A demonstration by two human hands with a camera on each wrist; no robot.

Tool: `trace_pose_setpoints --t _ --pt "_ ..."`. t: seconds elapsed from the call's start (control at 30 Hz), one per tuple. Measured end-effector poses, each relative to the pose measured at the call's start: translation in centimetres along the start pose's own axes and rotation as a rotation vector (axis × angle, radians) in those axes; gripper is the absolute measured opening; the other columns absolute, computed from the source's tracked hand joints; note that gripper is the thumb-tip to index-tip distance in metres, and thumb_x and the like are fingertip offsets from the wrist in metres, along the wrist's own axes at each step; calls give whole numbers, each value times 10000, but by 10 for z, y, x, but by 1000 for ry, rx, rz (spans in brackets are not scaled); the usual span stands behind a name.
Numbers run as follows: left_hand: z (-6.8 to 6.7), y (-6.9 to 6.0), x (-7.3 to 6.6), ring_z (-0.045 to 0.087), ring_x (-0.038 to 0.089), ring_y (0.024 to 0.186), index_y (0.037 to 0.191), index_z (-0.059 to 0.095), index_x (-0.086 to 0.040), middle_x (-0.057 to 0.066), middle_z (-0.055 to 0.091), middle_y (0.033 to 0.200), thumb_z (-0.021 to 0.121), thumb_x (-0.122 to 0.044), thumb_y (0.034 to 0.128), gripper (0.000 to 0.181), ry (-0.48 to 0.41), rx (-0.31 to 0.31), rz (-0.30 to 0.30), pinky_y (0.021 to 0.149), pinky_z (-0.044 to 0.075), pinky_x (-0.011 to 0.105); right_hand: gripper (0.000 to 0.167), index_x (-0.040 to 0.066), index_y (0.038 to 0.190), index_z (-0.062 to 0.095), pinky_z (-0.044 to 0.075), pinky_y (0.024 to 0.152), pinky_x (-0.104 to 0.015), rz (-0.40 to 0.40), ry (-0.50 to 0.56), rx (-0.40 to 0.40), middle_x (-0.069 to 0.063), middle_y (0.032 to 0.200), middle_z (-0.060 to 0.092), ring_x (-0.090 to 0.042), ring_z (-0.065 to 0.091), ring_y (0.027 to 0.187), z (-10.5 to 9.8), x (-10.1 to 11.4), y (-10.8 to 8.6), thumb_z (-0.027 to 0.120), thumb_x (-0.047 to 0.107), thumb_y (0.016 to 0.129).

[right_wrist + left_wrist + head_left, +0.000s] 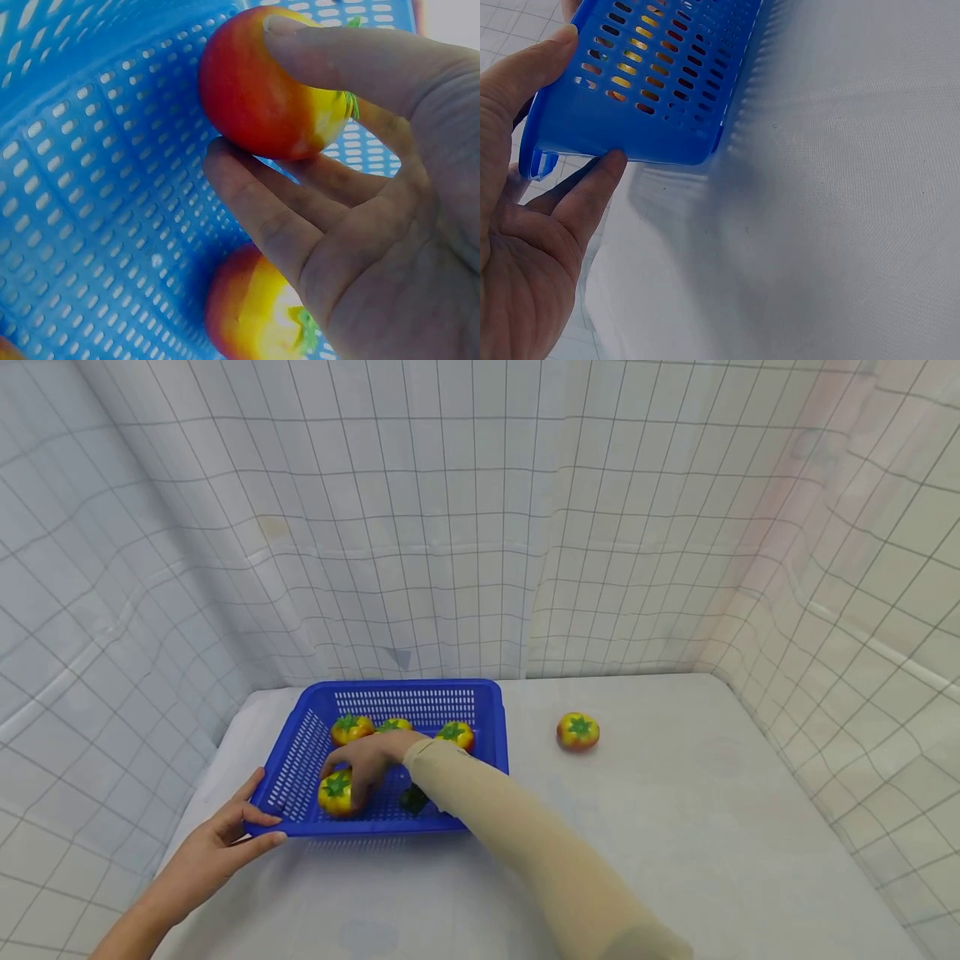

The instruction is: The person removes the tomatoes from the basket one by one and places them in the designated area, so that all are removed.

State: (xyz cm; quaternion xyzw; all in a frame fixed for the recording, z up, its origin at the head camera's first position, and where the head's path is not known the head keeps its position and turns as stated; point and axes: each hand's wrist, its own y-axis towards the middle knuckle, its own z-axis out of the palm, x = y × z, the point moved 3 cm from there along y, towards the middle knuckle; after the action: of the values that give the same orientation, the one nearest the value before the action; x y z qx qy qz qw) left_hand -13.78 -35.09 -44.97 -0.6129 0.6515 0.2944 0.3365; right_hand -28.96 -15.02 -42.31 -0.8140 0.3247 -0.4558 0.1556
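A blue plastic basket [375, 828] with slotted walls stands on the white-covered table. My left hand [198, 864] grips its front left corner, thumb and fingers about the rim [536, 124]. Inside, my right hand [371, 756] holds a red-and-yellow tomato [335, 795] with a green star-shaped top. Thumb and fingers lie on either side of this tomato [262, 86] in the right wrist view. Behind the hand lie a tomato [351, 729], a partly covered one [395, 724] and another [455, 735] by the sleeve. Something dark green [413, 798] is half hidden beside the forearm.
One more tomato [577, 732] sits on the table [660, 810], to the right of the basket. White curtains with a dark grid [480, 527] hang behind the table and along both sides.
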Motion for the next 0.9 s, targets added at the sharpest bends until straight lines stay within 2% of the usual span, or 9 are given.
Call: trace_pose_setpoints --t 0.13,0.3,0.4,0.7,0.9 --pt "0 -1 0 315 625 1379 1122 651 -55 160 48 1704 712 -282 989 271 -6 -7 11 856 395 40 650 314 1417 565 539 839 -220 -55 13 -9 53 1237 501 -112 520 1067 -8 -3 -7 800 49 872" --pt "0 -1 0 316 621 1379 1120 651 -52 162 51 1704 716 -285 985 277 -7 -6 9 854 397 41 630 314 1440 554 457 890 -192 -135 -97 -51 81 1291 509 -97 489 1112 -20 -9 -19 797 139 885" --pt "1 0 0 313 627 1380 1114 650 -51 162 56 1703 722 -296 980 288 -2 -6 5 850 396 39 644 350 1450 543 422 927 -219 -145 -134 -87 91 1339 506 -101 482 1130 -30 -15 -30 800 195 881" --pt "0 0 -2 330 631 1370 1102 652 -55 167 72 1701 732 -303 972 291 7 -13 4 841 393 34 634 458 1410 547 406 1084 -375 -161 5 -129 90 1484 460 -108 453 1295 -58 -36 -69 811 232 879" --pt "1 0 0 338 627 1367 1110 656 -52 158 66 1703 732 -305 972 298 4 -14 -1 836 399 35 634 453 1404 539 464 1027 -334 -195 73 -134 38 1521 415 -147 439 1342 -72 -49 -91 800 201 883"
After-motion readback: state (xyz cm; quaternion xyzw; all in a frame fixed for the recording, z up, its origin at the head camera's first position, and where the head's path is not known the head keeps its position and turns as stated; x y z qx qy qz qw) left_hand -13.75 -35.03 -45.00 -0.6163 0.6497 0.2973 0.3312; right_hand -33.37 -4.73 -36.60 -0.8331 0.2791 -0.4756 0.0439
